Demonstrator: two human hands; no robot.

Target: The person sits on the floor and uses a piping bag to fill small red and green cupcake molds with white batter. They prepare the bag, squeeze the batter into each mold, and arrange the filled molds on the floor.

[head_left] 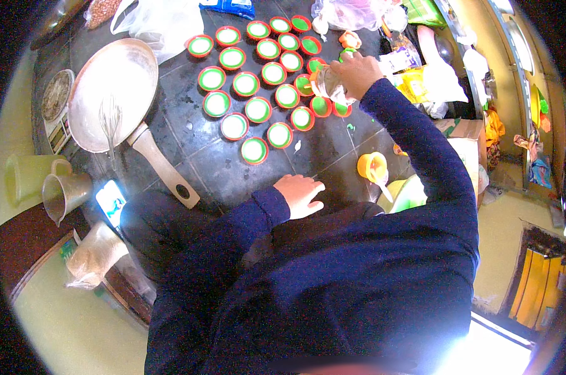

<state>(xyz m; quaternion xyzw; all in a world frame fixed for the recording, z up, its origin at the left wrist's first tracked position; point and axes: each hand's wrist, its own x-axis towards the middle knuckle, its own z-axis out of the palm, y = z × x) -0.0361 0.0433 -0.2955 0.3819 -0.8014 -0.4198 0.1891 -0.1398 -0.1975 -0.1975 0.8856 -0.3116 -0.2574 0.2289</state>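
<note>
My right hand grips a clear pitcher with an orange rim, tilted over the right side of a group of small red cups. Many of these cups, such as a red cup near the front, hold a white layer ringed with green; several at the right, like a red cup, show only green. My left hand rests palm down near the floor edge in front of my lap, fingers apart, holding nothing. An orange cup with a spoon stands to the right.
At left lie a large frying pan with a whisk, a kitchen scale, a plastic jug and a lit phone. Plastic bags lie at the back; a green bowl and a cardboard box stand right.
</note>
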